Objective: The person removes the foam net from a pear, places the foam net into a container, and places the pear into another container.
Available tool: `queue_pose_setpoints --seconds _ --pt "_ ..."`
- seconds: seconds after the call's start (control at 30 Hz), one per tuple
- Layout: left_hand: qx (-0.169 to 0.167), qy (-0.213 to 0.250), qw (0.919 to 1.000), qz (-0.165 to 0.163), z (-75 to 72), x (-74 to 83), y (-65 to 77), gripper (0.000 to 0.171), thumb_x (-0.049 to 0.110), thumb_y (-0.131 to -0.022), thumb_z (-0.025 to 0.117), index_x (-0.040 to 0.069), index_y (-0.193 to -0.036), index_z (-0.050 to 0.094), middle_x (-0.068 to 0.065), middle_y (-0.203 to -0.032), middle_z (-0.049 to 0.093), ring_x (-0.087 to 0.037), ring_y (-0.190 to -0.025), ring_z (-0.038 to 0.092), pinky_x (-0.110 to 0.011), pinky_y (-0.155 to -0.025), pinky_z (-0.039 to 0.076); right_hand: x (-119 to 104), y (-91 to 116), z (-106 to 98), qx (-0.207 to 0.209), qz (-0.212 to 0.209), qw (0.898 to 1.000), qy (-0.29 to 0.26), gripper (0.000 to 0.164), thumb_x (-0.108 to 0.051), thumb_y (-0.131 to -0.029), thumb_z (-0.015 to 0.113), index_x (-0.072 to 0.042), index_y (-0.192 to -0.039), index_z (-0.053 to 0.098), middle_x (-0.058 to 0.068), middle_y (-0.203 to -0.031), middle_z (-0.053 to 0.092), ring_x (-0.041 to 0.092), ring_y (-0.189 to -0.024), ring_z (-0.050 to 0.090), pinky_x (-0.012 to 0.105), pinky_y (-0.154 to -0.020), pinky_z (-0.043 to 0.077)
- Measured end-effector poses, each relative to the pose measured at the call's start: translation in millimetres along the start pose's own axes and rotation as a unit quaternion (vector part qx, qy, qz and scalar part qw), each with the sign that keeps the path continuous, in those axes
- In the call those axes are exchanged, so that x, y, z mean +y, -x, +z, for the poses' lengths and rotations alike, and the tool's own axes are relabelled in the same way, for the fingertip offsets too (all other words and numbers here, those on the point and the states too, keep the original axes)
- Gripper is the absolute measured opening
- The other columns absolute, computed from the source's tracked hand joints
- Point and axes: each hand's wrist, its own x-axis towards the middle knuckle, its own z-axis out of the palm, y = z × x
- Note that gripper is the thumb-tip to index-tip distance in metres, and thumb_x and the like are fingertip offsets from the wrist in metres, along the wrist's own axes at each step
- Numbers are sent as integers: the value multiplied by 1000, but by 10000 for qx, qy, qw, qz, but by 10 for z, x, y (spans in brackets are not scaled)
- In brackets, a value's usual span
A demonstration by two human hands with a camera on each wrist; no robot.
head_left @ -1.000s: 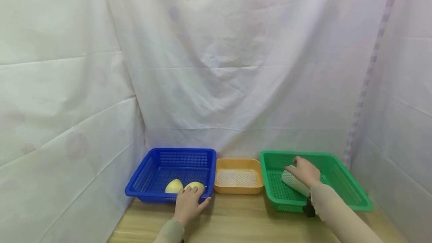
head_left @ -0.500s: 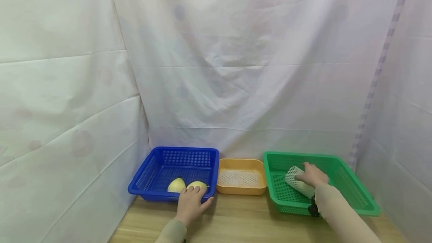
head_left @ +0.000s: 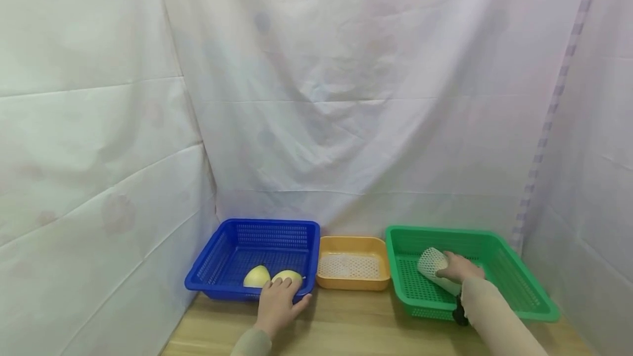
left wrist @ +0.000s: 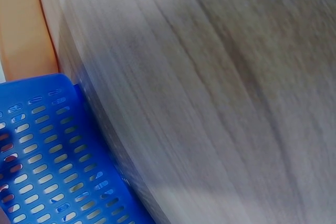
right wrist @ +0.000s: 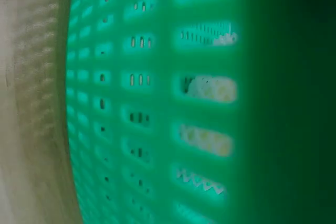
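Observation:
In the head view my left hand (head_left: 278, 304) lies over the near rim of the blue basket (head_left: 212, 292), its fingers resting on a pale yellow pear (head_left: 290, 276) and its thumb out to the right. A second pear (head_left: 256, 277) sits just left of it. My right hand (head_left: 464, 269) reaches into the green basket (head_left: 401, 295) and grips a white foam net sleeve (head_left: 429, 262), which lies slanted with its far end pointing left. Through the basket slots in the right wrist view, something yellowish (right wrist: 226, 91) shows inside the netting. My palm hides the sleeve's right side.
Between the two baskets stands a small orange tray (head_left: 352, 284) with a white mesh pattern on its bottom. All three stand on a wood-grain table (head_left: 346, 323). White cloth (head_left: 316, 125) hangs behind and on both sides.
My right hand has shifted right and lower along the foam net sleeve, leaving more of its far end uncovered. The left hand stays on the pear. The head view has shifted slightly.

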Motion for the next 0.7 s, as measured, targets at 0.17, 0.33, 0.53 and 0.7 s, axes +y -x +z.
queue_pose_setpoints --seconds 0.17,0.33,0.53,0.7 --pt "33 9 10000 -6 0 -2 6 42 59 -86 61 22 -102 68 4 -89 60 -17 -81 53 -42 -75 43 10 16 24 0 -62 10000 7 75 -39 -85 68 6 -139 42 36 -126 50 54 -108 50 67 -77 41" --pt "203 66 9998 32 -10 -5 9 41 58 -85 63 20 -101 68 3 -87 59 -18 -80 53 -43 -74 43 8 15 32 70 -108 9999 30 72 -34 -84 70 6 -137 44 35 -125 51 53 -107 51 67 -76 42" --pt "201 -5 9998 57 38 -18 30 48 65 -88 53 22 -100 68 6 -84 58 -16 -78 51 -40 -72 42 19 38 69 164 -142 9997 -69 72 -31 -81 74 7 -135 45 32 -116 55 48 -101 54 60 -70 46" --pt "356 18 9993 88 58 -21 42 51 68 -88 49 22 -96 68 7 -81 56 -15 -76 49 -39 -70 41 39 63 92 230 -135 9996 -123 71 -30 -82 74 7 -135 45 31 -115 56 46 -98 56 57 -68 47"
